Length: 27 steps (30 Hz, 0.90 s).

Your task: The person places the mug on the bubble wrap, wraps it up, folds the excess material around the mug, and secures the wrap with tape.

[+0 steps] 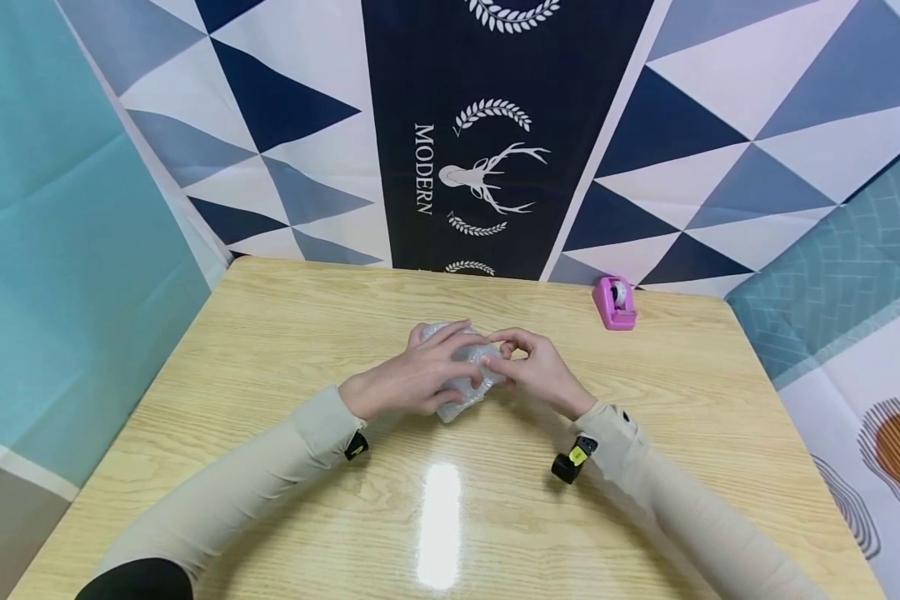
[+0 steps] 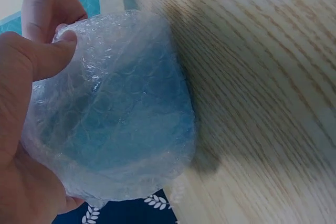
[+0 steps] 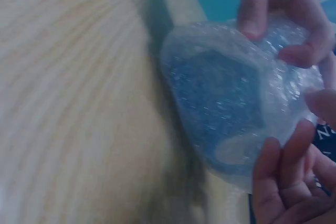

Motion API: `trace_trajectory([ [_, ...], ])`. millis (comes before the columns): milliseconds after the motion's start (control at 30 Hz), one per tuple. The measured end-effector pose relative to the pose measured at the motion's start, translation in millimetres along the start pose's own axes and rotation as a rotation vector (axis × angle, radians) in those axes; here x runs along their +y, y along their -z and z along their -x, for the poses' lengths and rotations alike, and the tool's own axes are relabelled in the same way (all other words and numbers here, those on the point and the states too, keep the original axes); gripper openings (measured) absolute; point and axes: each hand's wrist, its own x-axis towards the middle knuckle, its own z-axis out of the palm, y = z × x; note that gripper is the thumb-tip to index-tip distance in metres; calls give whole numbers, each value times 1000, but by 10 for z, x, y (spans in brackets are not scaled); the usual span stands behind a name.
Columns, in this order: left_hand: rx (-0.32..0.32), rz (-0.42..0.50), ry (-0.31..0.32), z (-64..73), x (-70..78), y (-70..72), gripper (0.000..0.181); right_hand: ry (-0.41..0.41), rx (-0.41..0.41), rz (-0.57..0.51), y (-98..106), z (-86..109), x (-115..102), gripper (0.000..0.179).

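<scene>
A bubble-wrapped bundle (image 1: pixel 457 408) is between my hands near the middle of the table. In the left wrist view the clear wrap (image 2: pixel 131 103) looks bluish and rounded; what lies inside, if anything, cannot be made out. My left hand (image 1: pixel 426 368) lies over the bundle from the left, fingers spread and bent round it, gripping it. From the right, my right hand (image 1: pixel 542 372) pinches the wrap's edge between thumb and fingers. In the right wrist view, fingertips of both hands touch the crinkled side of the wrap (image 3: pixel 220 93).
A pink tape dispenser (image 1: pixel 617 303) with a roll in it stands at the table's back right. The wooden table (image 1: pixel 307 308) ends at a patterned cloth (image 1: pixel 300 158) hanging behind it. Glare shows on the table's front part.
</scene>
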Motion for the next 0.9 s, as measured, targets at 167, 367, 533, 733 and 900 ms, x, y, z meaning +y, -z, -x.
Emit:
trace_trajectory([
  [167, 89, 4, 17, 0, -12, -82, 13, -23, -53, 15, 44, -30, -34, 37],
  [367, 214, 8, 46, 1, 9, -167, 24, -39, -64, -21, 49, -38, -45, 34],
  [533, 280, 144, 149, -16, 32, -165, 62, -37, -17, 2, 27, -7, -63, 37],
  [733, 378, 267, 392, -1, 61, -164, 98, -14, 54, 144, -16, 35, -119, 38],
  [900, 364, 471, 636, 54, 80, -201, 121, -56, 24, 51, -35, 52, -125, 40],
])
